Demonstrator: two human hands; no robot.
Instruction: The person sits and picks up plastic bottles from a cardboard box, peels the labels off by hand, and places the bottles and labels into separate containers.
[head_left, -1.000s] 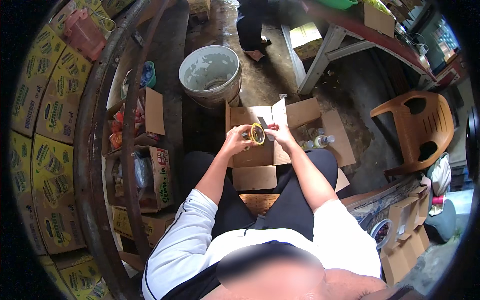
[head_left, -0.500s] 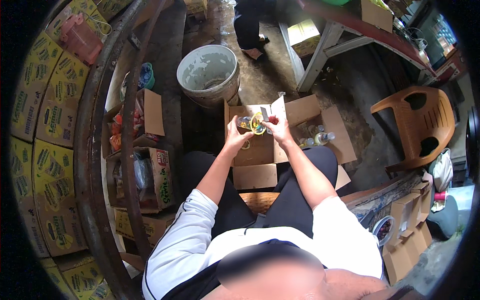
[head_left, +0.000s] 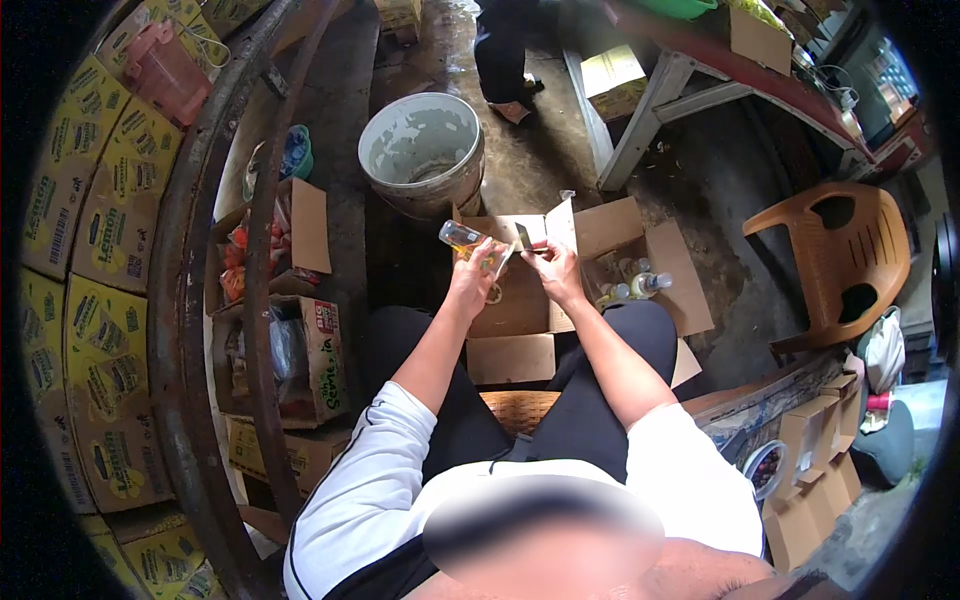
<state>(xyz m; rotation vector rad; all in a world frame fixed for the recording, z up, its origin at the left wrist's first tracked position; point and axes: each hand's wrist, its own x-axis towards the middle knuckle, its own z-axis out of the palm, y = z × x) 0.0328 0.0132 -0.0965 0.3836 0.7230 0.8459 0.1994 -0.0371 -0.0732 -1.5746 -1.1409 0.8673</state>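
My left hand (head_left: 467,284) is wrapped round a clear bottle (head_left: 458,236) with a colourful label. The bottle tilts, one end up to the left and the other toward my right hand. My right hand (head_left: 558,274) pinches a dark, flat, blade-like piece (head_left: 525,238) close to the bottle's right end; whether the two touch I cannot tell. Both hands are over an open cardboard box (head_left: 512,312) between my knees. A small pale yellow ring (head_left: 493,293) shows in the box, just below my left hand.
Clear bottles (head_left: 645,285) with pale caps stand in an open carton at my right. Beyond the boxes is a large worn bucket (head_left: 420,150). A brown plastic chair (head_left: 835,255) is at right; metal rails (head_left: 262,260) and stacked yellow cartons (head_left: 105,330) line the left. A person's leg (head_left: 500,60) shows at the far side.
The bottle has turned and shifted left, so one end now points up-left. My hands have drawn slightly apart, and the blade-like piece stays in my right hand.
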